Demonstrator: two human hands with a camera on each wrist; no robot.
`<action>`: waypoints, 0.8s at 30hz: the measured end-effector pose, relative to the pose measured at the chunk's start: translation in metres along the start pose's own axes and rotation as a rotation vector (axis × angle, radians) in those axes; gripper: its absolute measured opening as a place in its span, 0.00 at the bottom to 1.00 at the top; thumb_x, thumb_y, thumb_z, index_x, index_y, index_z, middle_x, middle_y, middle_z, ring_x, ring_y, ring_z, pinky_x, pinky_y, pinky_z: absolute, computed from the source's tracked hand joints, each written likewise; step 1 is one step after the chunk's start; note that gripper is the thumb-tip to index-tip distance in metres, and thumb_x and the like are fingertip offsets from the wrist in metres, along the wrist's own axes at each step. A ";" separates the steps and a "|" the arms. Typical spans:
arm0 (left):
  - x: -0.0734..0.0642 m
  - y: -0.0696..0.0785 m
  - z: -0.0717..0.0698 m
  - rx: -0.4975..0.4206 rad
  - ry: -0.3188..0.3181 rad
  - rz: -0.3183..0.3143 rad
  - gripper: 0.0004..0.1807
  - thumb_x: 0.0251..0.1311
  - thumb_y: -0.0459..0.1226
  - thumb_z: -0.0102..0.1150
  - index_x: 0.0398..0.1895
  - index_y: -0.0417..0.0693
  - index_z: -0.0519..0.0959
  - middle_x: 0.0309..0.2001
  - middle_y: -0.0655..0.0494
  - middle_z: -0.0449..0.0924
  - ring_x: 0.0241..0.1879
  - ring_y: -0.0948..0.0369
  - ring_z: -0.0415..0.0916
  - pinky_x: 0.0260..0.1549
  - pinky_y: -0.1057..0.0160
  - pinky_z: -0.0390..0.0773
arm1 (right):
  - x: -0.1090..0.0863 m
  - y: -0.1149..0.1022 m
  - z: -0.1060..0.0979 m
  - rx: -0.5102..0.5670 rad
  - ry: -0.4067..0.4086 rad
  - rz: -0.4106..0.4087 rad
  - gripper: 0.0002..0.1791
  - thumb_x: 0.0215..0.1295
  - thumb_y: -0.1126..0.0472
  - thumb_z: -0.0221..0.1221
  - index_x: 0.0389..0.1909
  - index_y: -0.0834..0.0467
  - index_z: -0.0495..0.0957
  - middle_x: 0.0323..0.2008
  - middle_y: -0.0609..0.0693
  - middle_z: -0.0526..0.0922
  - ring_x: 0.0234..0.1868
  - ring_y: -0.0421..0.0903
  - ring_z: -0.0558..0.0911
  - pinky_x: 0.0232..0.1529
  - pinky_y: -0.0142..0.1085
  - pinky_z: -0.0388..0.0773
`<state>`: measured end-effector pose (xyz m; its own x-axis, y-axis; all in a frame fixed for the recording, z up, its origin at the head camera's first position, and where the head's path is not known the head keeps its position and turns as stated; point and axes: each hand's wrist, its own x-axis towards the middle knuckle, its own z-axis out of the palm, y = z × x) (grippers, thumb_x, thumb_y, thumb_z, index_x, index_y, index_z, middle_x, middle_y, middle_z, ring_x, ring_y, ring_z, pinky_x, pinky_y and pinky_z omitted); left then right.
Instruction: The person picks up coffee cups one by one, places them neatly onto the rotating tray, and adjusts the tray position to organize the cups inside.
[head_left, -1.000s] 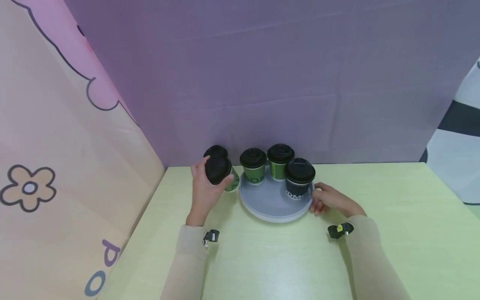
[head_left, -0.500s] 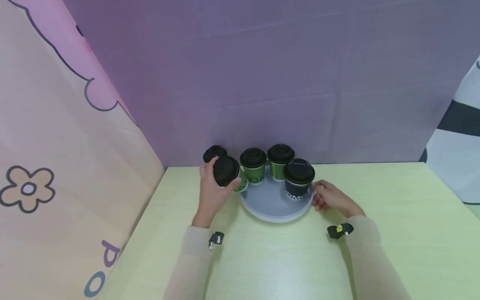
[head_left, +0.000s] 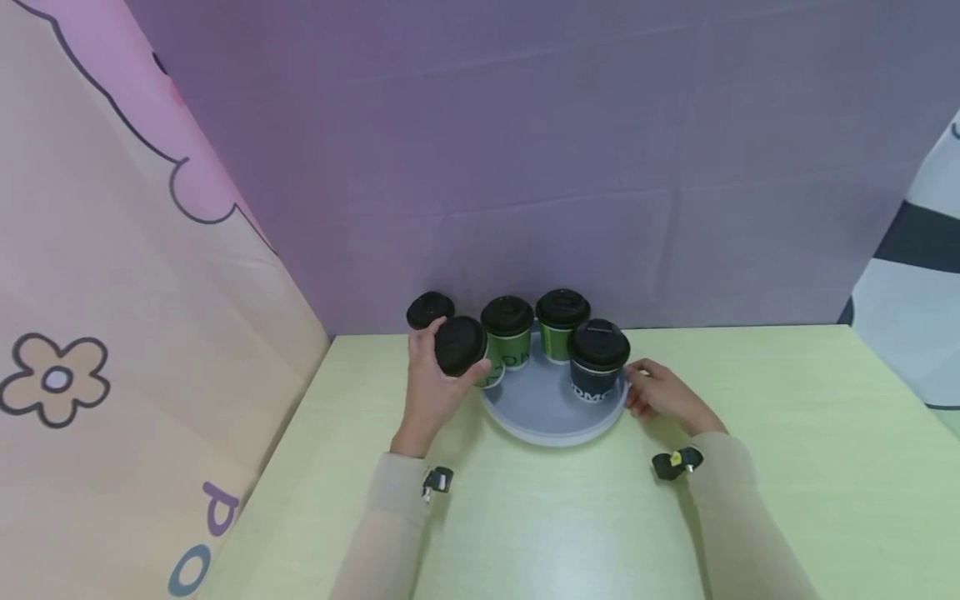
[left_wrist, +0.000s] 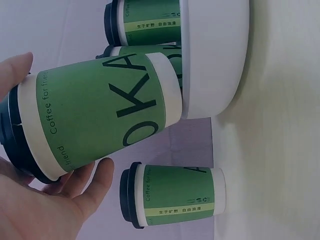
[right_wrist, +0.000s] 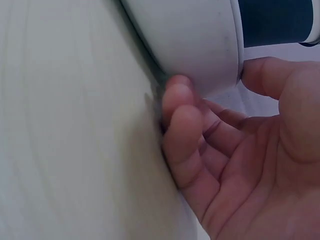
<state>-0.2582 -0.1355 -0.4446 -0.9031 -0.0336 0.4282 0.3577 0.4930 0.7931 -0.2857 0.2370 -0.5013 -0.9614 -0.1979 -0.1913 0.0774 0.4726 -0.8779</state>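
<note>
My left hand (head_left: 435,387) holds a green paper coffee cup (left_wrist: 100,107) with a black lid, thumb and fingers around its lid end. The cup tilts, its base close to the left rim of a round grey-white tray (head_left: 555,423); I cannot tell whether they touch. On the tray stand two green lidded cups, one at the left (head_left: 510,346) and one at the back (head_left: 555,340), and a dark lidded cup (head_left: 595,377) at the right. My right hand (right_wrist: 240,150) grips the tray's right side, thumb at the upper rim, fingers curled low against the wall.
Another green lidded cup (left_wrist: 180,195) stands on the pale table (head_left: 555,517) left of the tray, mostly hidden behind the left hand in the head view. A purple cloth backdrop (head_left: 480,167) rises directly behind the table, and a patterned cloth (head_left: 135,317) hangs at the left.
The left hand has moved right with the tilted cup, from beside the tray to its left rim. The right hand stays at the tray's right side.
</note>
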 end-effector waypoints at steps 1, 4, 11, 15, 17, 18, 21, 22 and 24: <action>0.000 0.000 0.001 0.001 0.001 0.002 0.53 0.51 0.53 0.77 0.77 0.48 0.61 0.76 0.43 0.55 0.76 0.46 0.58 0.73 0.39 0.61 | 0.000 0.000 0.000 0.000 -0.005 0.005 0.24 0.82 0.54 0.41 0.64 0.69 0.65 0.32 0.53 0.81 0.28 0.43 0.81 0.30 0.36 0.81; -0.001 -0.001 0.002 0.003 0.006 -0.003 0.53 0.50 0.53 0.78 0.77 0.52 0.61 0.76 0.45 0.56 0.75 0.48 0.59 0.73 0.40 0.62 | -0.001 -0.002 0.000 -0.002 -0.020 0.013 0.24 0.82 0.54 0.41 0.65 0.69 0.64 0.32 0.52 0.81 0.28 0.43 0.82 0.30 0.36 0.81; 0.000 -0.002 0.008 -0.004 -0.001 -0.014 0.55 0.49 0.55 0.79 0.78 0.54 0.60 0.76 0.45 0.56 0.75 0.49 0.59 0.73 0.40 0.62 | -0.003 -0.005 0.001 0.008 -0.031 0.020 0.25 0.77 0.58 0.40 0.66 0.71 0.62 0.31 0.52 0.82 0.27 0.42 0.81 0.28 0.35 0.80; -0.002 -0.002 0.012 0.001 -0.023 -0.014 0.55 0.50 0.54 0.79 0.78 0.53 0.60 0.77 0.48 0.56 0.76 0.50 0.59 0.74 0.41 0.61 | -0.004 -0.006 0.001 0.001 -0.044 0.021 0.26 0.77 0.59 0.39 0.66 0.72 0.61 0.31 0.53 0.82 0.27 0.42 0.80 0.28 0.35 0.80; -0.002 -0.002 0.015 0.013 -0.034 -0.010 0.55 0.50 0.53 0.79 0.78 0.52 0.59 0.77 0.48 0.57 0.76 0.50 0.59 0.74 0.41 0.61 | -0.003 -0.006 0.001 -0.002 -0.048 0.033 0.25 0.77 0.59 0.38 0.66 0.71 0.61 0.31 0.53 0.82 0.27 0.43 0.80 0.28 0.35 0.80; -0.002 -0.003 0.016 0.018 -0.041 -0.005 0.55 0.51 0.53 0.79 0.79 0.51 0.59 0.77 0.48 0.57 0.76 0.50 0.60 0.74 0.41 0.62 | -0.003 -0.006 0.001 -0.004 -0.051 0.039 0.25 0.77 0.59 0.38 0.66 0.71 0.61 0.31 0.52 0.82 0.27 0.43 0.80 0.28 0.35 0.80; -0.004 -0.002 0.019 0.031 -0.053 0.007 0.55 0.51 0.52 0.79 0.78 0.48 0.59 0.75 0.46 0.61 0.74 0.48 0.63 0.73 0.42 0.63 | -0.002 -0.005 0.001 -0.015 -0.062 0.043 0.25 0.76 0.60 0.38 0.66 0.71 0.61 0.31 0.52 0.81 0.27 0.43 0.80 0.29 0.35 0.80; -0.004 -0.002 0.020 0.031 -0.055 0.009 0.55 0.50 0.52 0.79 0.78 0.47 0.59 0.74 0.46 0.62 0.74 0.48 0.63 0.73 0.42 0.64 | -0.001 -0.005 0.001 -0.014 -0.064 0.045 0.25 0.76 0.60 0.38 0.66 0.71 0.61 0.31 0.52 0.81 0.27 0.43 0.81 0.29 0.35 0.80; -0.005 -0.003 0.023 0.031 -0.063 0.010 0.55 0.50 0.52 0.79 0.78 0.47 0.59 0.73 0.45 0.63 0.73 0.48 0.65 0.73 0.43 0.64 | -0.001 -0.005 0.001 -0.017 -0.071 0.039 0.25 0.75 0.60 0.38 0.66 0.71 0.60 0.31 0.52 0.82 0.27 0.43 0.81 0.29 0.35 0.80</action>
<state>-0.2605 -0.1171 -0.4585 -0.9128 0.0257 0.4075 0.3604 0.5200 0.7744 -0.2848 0.2343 -0.4968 -0.9366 -0.2389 -0.2561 0.1093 0.4953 -0.8618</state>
